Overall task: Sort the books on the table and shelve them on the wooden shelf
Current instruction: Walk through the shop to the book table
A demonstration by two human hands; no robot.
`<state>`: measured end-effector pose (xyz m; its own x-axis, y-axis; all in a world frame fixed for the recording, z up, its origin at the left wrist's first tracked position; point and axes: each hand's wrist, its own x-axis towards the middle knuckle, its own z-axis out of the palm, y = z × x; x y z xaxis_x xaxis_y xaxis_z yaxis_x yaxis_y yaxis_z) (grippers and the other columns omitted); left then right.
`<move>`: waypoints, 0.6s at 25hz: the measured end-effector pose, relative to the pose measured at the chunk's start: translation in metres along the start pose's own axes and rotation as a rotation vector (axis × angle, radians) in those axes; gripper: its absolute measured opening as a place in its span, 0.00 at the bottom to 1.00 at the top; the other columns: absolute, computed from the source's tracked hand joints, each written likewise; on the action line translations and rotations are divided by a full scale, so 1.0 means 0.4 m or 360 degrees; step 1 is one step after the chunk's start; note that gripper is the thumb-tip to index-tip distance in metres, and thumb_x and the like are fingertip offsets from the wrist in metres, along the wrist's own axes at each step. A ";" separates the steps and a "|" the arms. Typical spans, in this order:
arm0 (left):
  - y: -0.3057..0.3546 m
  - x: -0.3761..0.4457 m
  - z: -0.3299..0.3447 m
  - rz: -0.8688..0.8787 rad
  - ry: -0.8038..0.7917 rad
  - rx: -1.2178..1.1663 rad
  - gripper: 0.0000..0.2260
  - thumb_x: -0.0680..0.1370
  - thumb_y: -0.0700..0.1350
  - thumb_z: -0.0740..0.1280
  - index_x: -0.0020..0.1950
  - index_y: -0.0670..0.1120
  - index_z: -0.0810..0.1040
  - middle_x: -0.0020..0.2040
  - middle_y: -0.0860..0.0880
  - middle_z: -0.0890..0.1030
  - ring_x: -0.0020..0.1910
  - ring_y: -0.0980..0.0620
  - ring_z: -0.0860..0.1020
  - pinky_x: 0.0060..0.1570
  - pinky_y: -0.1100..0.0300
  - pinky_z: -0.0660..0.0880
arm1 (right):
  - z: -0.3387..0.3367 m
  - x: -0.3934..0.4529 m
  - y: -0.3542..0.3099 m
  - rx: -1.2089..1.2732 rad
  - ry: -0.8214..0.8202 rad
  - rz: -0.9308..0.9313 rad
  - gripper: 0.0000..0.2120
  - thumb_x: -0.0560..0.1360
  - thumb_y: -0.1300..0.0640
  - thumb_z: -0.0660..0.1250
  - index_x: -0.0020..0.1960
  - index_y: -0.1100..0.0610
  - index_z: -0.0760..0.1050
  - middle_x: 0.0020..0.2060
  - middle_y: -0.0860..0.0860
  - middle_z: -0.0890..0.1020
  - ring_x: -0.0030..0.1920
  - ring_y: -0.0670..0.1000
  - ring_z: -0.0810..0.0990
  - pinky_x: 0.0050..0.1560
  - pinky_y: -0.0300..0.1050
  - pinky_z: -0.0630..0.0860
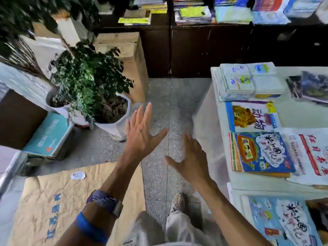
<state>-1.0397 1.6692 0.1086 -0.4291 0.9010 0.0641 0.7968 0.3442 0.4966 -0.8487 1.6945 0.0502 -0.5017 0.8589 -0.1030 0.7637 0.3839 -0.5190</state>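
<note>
The books awaiting sorting lay flat on the pale, cloth-covered table (218,110) at your right. Nearest its front edge sat a blue picture book with an orange panel and white cloud lettering (260,153), and just behind it a blue-bordered book showing a brown animal (252,116). Behind those stood a string-tied bundle of pale green booklets (248,80). A white sheet with red lettering (308,155) lay just right of the blue picture book, and a light blue book with the same cloud lettering (282,222) occupied the near corner. The dark wooden shelf (204,48) stood against the far wall, its upper ledge already carrying stacks of yellow, green and blue books (195,14).

Your left hand (142,135) was held over the grey speckled floor (159,96) with fingers straight and spread, holding nothing. Your right hand (191,160) hovered just left of the table's edge, fingers likewise extended, also empty. Motion blur softened its fingertips. A purple-strapped wristwatch (104,201) and a blue band (90,228) sat on your left forearm.

To your left stood 2 white pots of leafy green plants (88,82), brown cardboard boxes (124,50) behind them, and a crumpled sheet of brown paper with blue characters (53,201) on the floor.
</note>
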 end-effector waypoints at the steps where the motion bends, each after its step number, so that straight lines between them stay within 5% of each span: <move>1: 0.009 0.053 0.001 0.0015 0.0006 0.0006 0.45 0.70 0.71 0.56 0.82 0.51 0.51 0.81 0.44 0.57 0.80 0.42 0.55 0.74 0.35 0.55 | -0.021 0.055 0.002 -0.0004 0.0020 0.0006 0.55 0.66 0.18 0.48 0.82 0.51 0.47 0.82 0.54 0.57 0.79 0.59 0.59 0.74 0.59 0.65; 6: 0.027 0.385 0.025 0.0067 -0.0018 -0.0061 0.43 0.74 0.69 0.61 0.82 0.52 0.48 0.82 0.45 0.56 0.80 0.43 0.53 0.76 0.37 0.52 | -0.103 0.361 0.013 -0.0035 0.0097 0.0009 0.52 0.68 0.21 0.54 0.81 0.55 0.56 0.79 0.56 0.64 0.75 0.61 0.68 0.65 0.58 0.74; 15: -0.033 1.021 0.115 0.0137 -0.0186 -0.0178 0.42 0.75 0.67 0.64 0.82 0.52 0.49 0.82 0.44 0.54 0.81 0.44 0.52 0.78 0.40 0.49 | -0.121 0.952 0.030 -0.0003 0.0095 0.0258 0.53 0.68 0.21 0.54 0.82 0.52 0.47 0.81 0.56 0.59 0.78 0.58 0.61 0.70 0.58 0.69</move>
<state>-1.2058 2.0448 0.0883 -0.3037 0.9527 0.0127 0.7734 0.2387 0.5872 -1.0111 2.0427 0.0458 -0.3469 0.9282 -0.1349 0.8335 0.2391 -0.4981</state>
